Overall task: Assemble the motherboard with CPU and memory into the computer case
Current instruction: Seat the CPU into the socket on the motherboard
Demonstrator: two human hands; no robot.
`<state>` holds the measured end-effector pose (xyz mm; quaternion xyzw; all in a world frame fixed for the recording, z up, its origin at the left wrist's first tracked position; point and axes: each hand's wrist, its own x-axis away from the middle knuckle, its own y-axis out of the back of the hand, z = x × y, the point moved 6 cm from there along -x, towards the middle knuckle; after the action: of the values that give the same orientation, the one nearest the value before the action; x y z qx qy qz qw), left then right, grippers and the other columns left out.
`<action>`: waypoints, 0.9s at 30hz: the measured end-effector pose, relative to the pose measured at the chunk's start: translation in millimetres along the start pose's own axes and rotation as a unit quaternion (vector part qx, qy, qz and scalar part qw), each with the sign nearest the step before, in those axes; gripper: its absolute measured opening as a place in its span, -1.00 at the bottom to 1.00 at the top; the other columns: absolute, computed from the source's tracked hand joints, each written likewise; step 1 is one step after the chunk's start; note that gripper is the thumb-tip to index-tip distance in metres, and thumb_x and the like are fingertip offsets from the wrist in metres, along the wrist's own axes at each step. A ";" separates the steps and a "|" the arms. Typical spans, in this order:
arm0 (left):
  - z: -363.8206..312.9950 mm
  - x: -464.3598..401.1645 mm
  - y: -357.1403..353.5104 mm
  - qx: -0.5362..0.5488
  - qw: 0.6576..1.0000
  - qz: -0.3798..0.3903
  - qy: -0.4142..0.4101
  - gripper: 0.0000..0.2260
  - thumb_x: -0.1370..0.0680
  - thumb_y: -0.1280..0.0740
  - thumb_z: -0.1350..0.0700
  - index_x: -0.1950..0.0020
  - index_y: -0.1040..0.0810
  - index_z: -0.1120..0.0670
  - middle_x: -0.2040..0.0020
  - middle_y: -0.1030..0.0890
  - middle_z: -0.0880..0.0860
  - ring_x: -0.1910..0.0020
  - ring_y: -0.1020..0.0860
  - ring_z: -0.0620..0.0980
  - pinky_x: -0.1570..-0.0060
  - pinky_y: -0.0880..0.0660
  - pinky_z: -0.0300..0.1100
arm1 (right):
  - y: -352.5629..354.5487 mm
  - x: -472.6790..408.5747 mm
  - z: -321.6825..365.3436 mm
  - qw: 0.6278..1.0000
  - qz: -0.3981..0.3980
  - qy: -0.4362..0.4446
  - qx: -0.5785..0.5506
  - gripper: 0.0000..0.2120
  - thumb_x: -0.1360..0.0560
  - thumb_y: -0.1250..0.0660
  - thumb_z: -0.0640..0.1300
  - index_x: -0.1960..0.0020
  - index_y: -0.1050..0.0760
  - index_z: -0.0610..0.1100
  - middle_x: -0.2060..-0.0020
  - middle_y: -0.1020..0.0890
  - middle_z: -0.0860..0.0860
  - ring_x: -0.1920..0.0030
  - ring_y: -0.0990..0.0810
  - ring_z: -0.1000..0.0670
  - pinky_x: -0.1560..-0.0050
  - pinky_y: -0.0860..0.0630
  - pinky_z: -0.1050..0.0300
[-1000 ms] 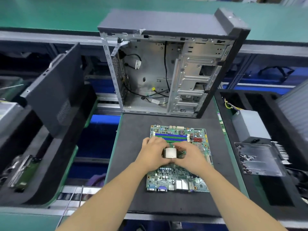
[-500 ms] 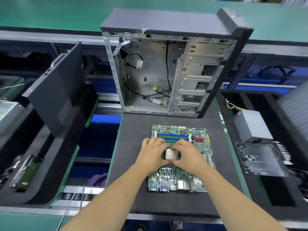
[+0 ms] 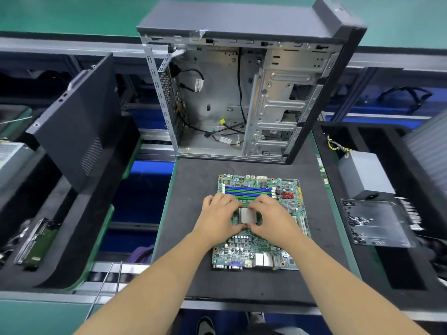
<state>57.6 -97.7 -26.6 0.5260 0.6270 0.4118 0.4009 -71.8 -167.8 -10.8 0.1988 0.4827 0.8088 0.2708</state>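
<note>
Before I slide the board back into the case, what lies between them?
Only bare black mat separates the board from the case in the head view.

Head view, looking down, probably close.

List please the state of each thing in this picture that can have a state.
computer case: upright, side open, no board inside
side panel: off, leaning at left
motherboard: flat on mat, outside case
CPU: over socket, pinched
left hand: pinching CPU
right hand: pinching CPU
</note>
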 end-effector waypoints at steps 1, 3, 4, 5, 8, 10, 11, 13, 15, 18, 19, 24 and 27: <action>0.2 0.3 -0.1 0.003 1.000 0.000 0.002 -0.53 -0.47 -0.37 -0.26 -0.32 -0.47 -0.12 -0.21 -0.45 -0.16 -0.26 -0.32 -0.08 -0.31 -0.14 -0.08 | 0.3 0.4 0.1 1.000 0.000 0.001 0.002 -0.58 -0.47 -0.47 -0.03 -0.31 -0.54 -0.06 -0.10 -0.48 0.08 -0.14 -0.47 0.04 -0.16 -0.53 0.04; 0.4 0.5 0.3 0.010 1.000 0.001 0.002 -0.52 -0.47 -0.37 -0.26 -0.33 -0.47 -0.12 -0.21 -0.46 -0.16 -0.26 -0.32 -0.09 -0.32 -0.15 -0.07 | 0.5 1.5 0.4 1.000 0.000 0.003 0.007 -0.59 -0.48 -0.46 -0.02 -0.29 -0.54 -0.06 -0.09 -0.48 0.08 -0.13 -0.48 0.04 -0.14 -0.54 0.03; 0.1 0.2 0.6 0.011 1.000 0.002 0.000 -0.51 -0.47 -0.38 -0.26 -0.34 -0.46 -0.12 -0.21 -0.46 -0.16 -0.26 -0.32 -0.09 -0.32 -0.15 -0.07 | 0.7 2.3 0.5 1.000 0.000 0.005 0.010 -0.60 -0.48 -0.46 -0.01 -0.29 -0.54 -0.06 -0.09 -0.48 0.08 -0.13 -0.48 0.03 -0.13 -0.54 0.03; -0.6 -0.1 1.1 0.012 1.000 0.004 -0.003 -0.51 -0.47 -0.38 -0.25 -0.35 -0.46 -0.12 -0.22 -0.45 -0.16 -0.27 -0.32 -0.09 -0.32 -0.15 -0.07 | 0.9 2.8 0.5 1.000 0.000 0.008 0.014 -0.60 -0.48 -0.45 -0.01 -0.28 -0.55 -0.06 -0.09 -0.48 0.08 -0.13 -0.48 0.03 -0.12 -0.54 0.04; -2.8 -2.1 1.9 0.022 1.000 0.011 -0.012 -0.51 -0.45 -0.40 -0.23 -0.34 -0.46 -0.13 -0.22 -0.45 -0.16 -0.28 -0.31 -0.10 -0.33 -0.14 -0.07 | 1.2 3.7 1.3 1.000 -0.003 0.018 0.024 -0.60 -0.48 -0.45 -0.03 -0.29 -0.56 -0.07 -0.10 -0.49 0.06 -0.13 -0.48 0.02 -0.09 -0.55 0.04; -3.1 -2.6 1.8 0.033 0.999 0.017 -0.011 -0.51 -0.44 -0.40 -0.24 -0.32 -0.47 -0.13 -0.21 -0.46 -0.16 -0.28 -0.30 -0.10 -0.33 -0.13 -0.07 | 1.2 3.5 2.3 0.999 -0.001 0.024 0.032 -0.60 -0.48 -0.45 -0.02 -0.29 -0.55 -0.06 -0.12 -0.49 0.07 -0.14 -0.48 0.03 -0.08 -0.55 0.04; -3.4 -2.6 1.5 0.034 0.999 0.021 -0.011 -0.50 -0.43 -0.40 -0.24 -0.32 -0.47 -0.12 -0.21 -0.46 -0.16 -0.27 -0.30 -0.11 -0.33 -0.13 -0.07 | 1.3 3.3 2.6 0.999 0.000 0.025 0.034 -0.59 -0.47 -0.45 -0.01 -0.30 -0.55 -0.06 -0.12 -0.49 0.07 -0.13 -0.48 0.03 -0.08 -0.55 0.04; -3.7 -2.1 1.0 0.029 0.999 0.022 -0.013 -0.49 -0.44 -0.40 -0.25 -0.32 -0.46 -0.12 -0.20 -0.46 -0.16 -0.27 -0.30 -0.10 -0.33 -0.14 -0.07 | 1.4 3.1 3.2 0.999 0.000 0.027 0.031 -0.56 -0.46 -0.47 0.01 -0.31 -0.55 -0.06 -0.12 -0.50 0.07 -0.13 -0.48 0.02 -0.10 -0.54 0.04; -4.0 -1.6 2.0 0.031 0.999 0.010 -0.012 -0.51 -0.45 -0.40 -0.25 -0.31 -0.46 -0.12 -0.19 -0.47 -0.16 -0.26 -0.32 -0.10 -0.32 -0.16 -0.07 | 2.1 3.4 3.7 0.999 -0.004 0.028 0.031 -0.55 -0.46 -0.47 0.01 -0.32 -0.55 -0.07 -0.11 -0.51 0.06 -0.12 -0.50 0.01 -0.09 -0.54 0.05; -5.7 -1.7 2.8 0.035 0.999 -0.002 -0.013 -0.54 -0.47 -0.40 -0.22 -0.31 -0.46 -0.13 -0.19 -0.47 -0.16 -0.25 -0.33 -0.10 -0.30 -0.17 -0.09 | 3.2 4.3 2.8 0.999 -0.012 0.028 0.030 -0.57 -0.47 -0.46 0.01 -0.30 -0.55 -0.07 -0.09 -0.51 0.06 -0.10 -0.50 0.02 -0.06 -0.55 0.06; -6.3 -1.8 2.6 0.034 0.999 -0.002 -0.015 -0.55 -0.47 -0.40 -0.22 -0.32 -0.46 -0.13 -0.19 -0.47 -0.16 -0.25 -0.34 -0.09 -0.30 -0.17 -0.09 | 3.1 4.5 2.0 0.999 -0.011 0.027 0.031 -0.57 -0.47 -0.46 0.02 -0.30 -0.54 -0.06 -0.09 -0.51 0.07 -0.11 -0.50 0.03 -0.06 -0.55 0.06; -5.8 -3.0 1.7 0.034 0.999 -0.006 -0.025 -0.56 -0.48 -0.42 -0.15 -0.33 -0.47 -0.13 -0.19 -0.48 -0.16 -0.25 -0.34 -0.09 -0.28 -0.17 -0.12 | 2.7 7.7 -0.5 0.999 -0.015 0.035 0.037 -0.55 -0.49 -0.45 0.06 -0.33 -0.51 -0.03 -0.09 -0.50 0.09 -0.13 -0.48 0.05 -0.08 -0.52 0.14; -1.8 -6.7 1.3 0.061 0.998 0.013 -0.016 -0.56 -0.49 -0.43 -0.13 -0.34 -0.48 -0.12 -0.21 -0.47 -0.15 -0.28 -0.31 -0.09 -0.30 -0.15 -0.12 | 4.3 11.0 0.7 0.997 -0.007 0.065 0.050 -0.54 -0.49 -0.48 -0.02 -0.36 -0.50 -0.02 -0.13 -0.52 0.04 -0.14 -0.51 -0.01 -0.07 -0.55 0.05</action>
<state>57.2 -104.3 -24.3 0.5644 0.6374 0.3694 0.3725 -81.0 -162.1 -6.0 0.1559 0.5404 0.7930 0.2343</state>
